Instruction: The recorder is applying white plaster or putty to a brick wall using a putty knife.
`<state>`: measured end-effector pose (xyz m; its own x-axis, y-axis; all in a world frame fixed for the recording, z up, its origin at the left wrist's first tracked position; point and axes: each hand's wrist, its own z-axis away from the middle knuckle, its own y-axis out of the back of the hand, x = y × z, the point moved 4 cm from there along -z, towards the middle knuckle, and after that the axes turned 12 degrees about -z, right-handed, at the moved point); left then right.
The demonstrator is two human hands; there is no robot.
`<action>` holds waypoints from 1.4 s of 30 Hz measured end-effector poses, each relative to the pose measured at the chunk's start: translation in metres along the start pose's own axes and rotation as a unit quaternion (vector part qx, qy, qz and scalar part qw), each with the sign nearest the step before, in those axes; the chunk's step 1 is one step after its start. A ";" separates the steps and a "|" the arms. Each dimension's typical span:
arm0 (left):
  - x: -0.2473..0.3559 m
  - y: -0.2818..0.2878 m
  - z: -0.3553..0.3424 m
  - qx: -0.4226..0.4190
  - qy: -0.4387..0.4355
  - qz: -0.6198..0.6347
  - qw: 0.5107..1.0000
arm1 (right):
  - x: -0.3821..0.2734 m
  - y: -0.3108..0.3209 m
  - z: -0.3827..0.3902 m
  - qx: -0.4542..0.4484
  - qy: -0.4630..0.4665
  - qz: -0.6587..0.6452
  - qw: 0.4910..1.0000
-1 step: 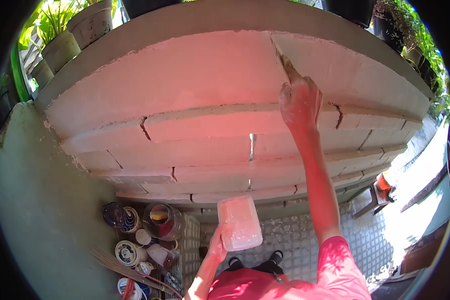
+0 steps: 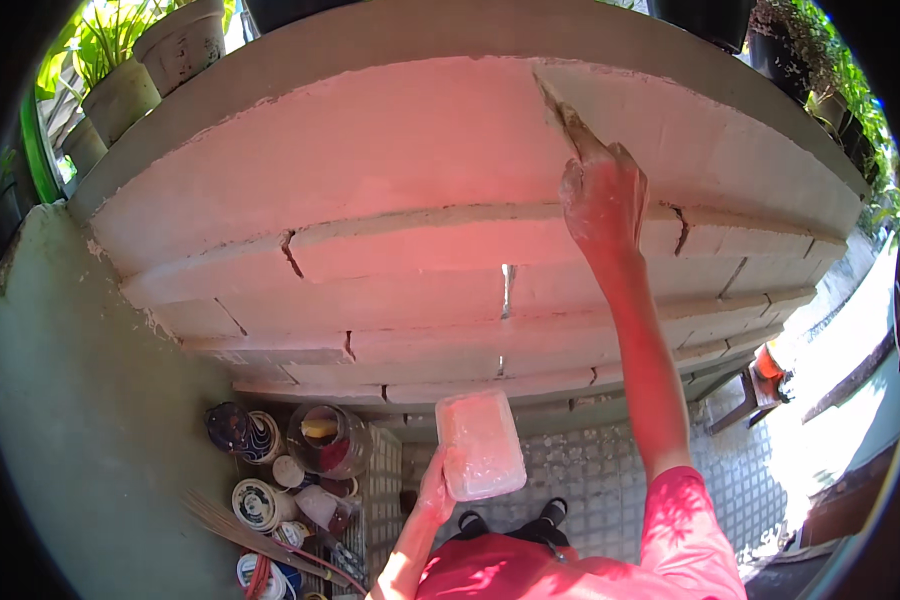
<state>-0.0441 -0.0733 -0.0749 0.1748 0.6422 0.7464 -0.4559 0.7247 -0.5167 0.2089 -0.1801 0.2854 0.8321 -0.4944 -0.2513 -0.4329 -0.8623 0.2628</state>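
My right hand (image 2: 606,195) is raised to the top course of the wall (image 2: 370,150). Its fingers wrap a narrow putty knife (image 2: 569,122), seen nearly edge-on, whose tip meets the wall surface just under the ledge. Low in the middle, my left hand (image 2: 436,488) grips the left side of a clear rectangular plastic tub (image 2: 482,445). A pale paste, tinted pink by the light, fills much of the tub. Where the blade touches the wall, the contact is partly hidden by its narrow angle.
Potted plants (image 2: 178,45) line the ledge above the wall. Buckets (image 2: 258,505), a clear round container (image 2: 322,440) and thin sticks (image 2: 240,535) crowd the lower left. A small wooden stool (image 2: 745,400) stands at right on the tiled floor (image 2: 600,480). Dark vertical gaps break the lower courses.
The putty knife's tip and blade have shifted very slightly up and left along the wall. My left hand and the tub have stayed practically in place.
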 end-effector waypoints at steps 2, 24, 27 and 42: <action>0.005 0.004 -0.001 0.000 -0.010 -0.006 1.000 | -0.007 -0.014 -0.004 -0.024 0.181 0.037 0.982; 0.020 0.020 -0.010 0.018 -0.016 0.013 1.000 | -0.021 -0.030 -0.026 -0.039 0.276 0.119 0.953; 0.029 0.012 -0.013 0.003 -0.027 0.007 1.000 | 0.005 -0.049 -0.022 -0.012 0.282 0.173 0.943; 0.022 0.011 -0.018 -0.004 -0.030 -0.003 1.000 | 0.054 -0.017 0.000 -0.005 -0.176 -0.001 0.984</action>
<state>-0.0291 -0.0468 -0.0717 0.1252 0.6214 0.7735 -0.4484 0.7309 -0.5146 0.2613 -0.1919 0.2668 0.6610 -0.5020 -0.5577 -0.4272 -0.8628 0.2703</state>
